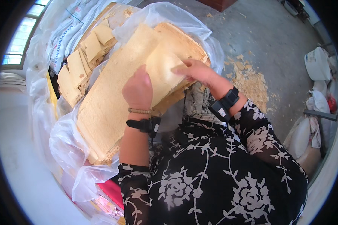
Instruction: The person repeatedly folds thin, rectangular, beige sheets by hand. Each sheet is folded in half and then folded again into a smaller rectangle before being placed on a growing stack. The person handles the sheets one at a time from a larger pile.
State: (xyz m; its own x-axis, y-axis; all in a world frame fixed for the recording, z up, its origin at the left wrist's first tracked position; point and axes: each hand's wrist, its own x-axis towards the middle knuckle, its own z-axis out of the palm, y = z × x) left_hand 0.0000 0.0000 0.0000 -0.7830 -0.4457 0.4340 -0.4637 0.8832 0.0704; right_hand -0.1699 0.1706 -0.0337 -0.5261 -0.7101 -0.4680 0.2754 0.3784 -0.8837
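A long stack of thin beige sheets (101, 97), ragged at its ends, lies diagonally across plastic wrapping. My left hand (137, 84) rests over the middle of the stack, fingers curled together with their tips mostly hidden; what they hold, if anything, I cannot make out. At the stack's right side, my right hand (191, 71) grips the edge of a lifted, slightly buckled top sheet (163, 63), thumb and fingers around it. Both wrists wear black straps with small devices.
Smaller cut pieces (77, 71) lie on the left, beside white sacks (64, 41) and crumpled clear plastic (64, 146). Beige scraps (249, 86) litter the grey floor. A white bucket (315, 63) and more sacks (300, 138) line the right wall. A window (17, 39) is at upper left.
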